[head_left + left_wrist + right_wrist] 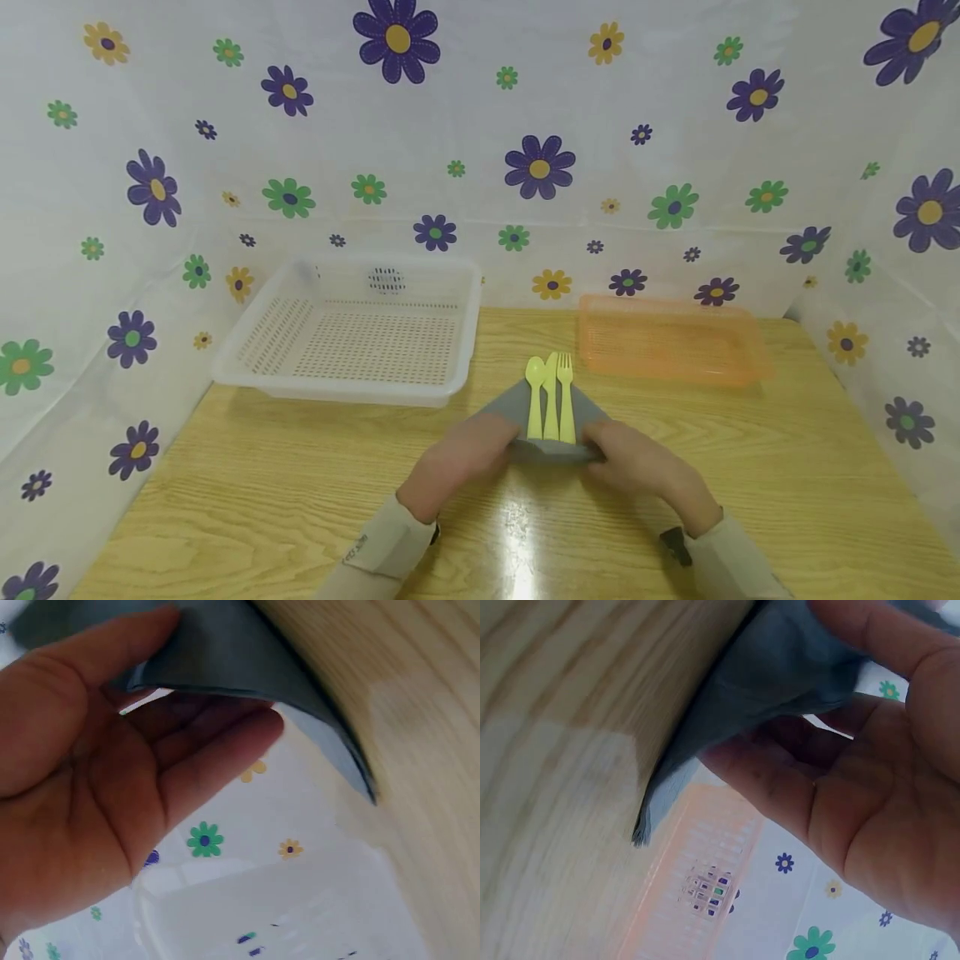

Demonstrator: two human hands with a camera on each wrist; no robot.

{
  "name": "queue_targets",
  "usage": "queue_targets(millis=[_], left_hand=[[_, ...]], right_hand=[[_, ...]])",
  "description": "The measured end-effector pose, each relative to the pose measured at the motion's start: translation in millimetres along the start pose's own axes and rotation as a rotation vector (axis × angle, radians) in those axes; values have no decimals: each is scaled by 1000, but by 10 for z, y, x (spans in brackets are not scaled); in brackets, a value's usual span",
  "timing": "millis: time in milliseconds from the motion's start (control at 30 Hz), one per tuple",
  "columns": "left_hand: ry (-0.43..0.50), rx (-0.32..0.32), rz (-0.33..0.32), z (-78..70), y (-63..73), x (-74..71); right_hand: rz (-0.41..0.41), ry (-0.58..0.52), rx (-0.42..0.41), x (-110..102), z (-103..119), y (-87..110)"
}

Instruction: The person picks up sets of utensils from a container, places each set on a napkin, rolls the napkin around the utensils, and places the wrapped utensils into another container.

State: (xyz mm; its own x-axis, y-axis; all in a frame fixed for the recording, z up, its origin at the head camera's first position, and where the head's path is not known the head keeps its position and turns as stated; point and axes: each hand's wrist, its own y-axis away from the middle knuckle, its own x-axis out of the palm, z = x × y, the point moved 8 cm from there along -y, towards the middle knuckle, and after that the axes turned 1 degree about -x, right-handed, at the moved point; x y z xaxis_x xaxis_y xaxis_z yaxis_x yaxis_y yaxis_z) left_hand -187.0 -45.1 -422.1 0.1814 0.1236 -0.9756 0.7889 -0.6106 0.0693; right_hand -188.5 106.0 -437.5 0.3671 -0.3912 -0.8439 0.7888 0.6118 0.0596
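A grey cloth napkin [512,406] lies on the table in the head view, its far sides slanting out from under the cutlery. Side by side on it rest a yellow spoon [535,400], a yellow knife [551,408] and a yellow fork [567,404], handles toward me. My left hand [468,450] pinches the napkin's near left part between thumb and fingers. On the other side my right hand [645,458] grips its near right part the same way. Both wrist views show the napkin's edge [225,652] raised between thumb and fingers, with the cutlery out of sight there.
A white perforated basket [348,392] stands at the back left of the wooden table [285,483]. An orange basket [667,371] sits at the back right. Behind and at both sides hangs a white curtain [450,108] with printed flowers.
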Motion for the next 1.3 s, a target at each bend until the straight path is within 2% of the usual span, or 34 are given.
queue_targets(millis=[133, 233, 400, 533, 700, 1067, 1300], left_hand=[[64, -46, 6, 116, -58, 5], [82, -66, 9, 190, -113, -1], [105, -84, -13, 294, -175, -7], [122, -91, -15, 345, -198, 12], [103, -109, -2, 371, -205, 33], [88, -124, 9, 397, -225, 87], [94, -128, 55, 401, -229, 138]], right_hand=[[5, -16, 16, -11, -47, -1], [-31, -39, 32, -42, -77, -13], [-88, -62, 88, -99, -144, -41], [-101, -44, 90, -129, -168, -67], [-85, -21, 96, -145, -210, -91], [-30, -45, 123, -149, -295, -127], [5, -56, 130, -118, -295, -143]])
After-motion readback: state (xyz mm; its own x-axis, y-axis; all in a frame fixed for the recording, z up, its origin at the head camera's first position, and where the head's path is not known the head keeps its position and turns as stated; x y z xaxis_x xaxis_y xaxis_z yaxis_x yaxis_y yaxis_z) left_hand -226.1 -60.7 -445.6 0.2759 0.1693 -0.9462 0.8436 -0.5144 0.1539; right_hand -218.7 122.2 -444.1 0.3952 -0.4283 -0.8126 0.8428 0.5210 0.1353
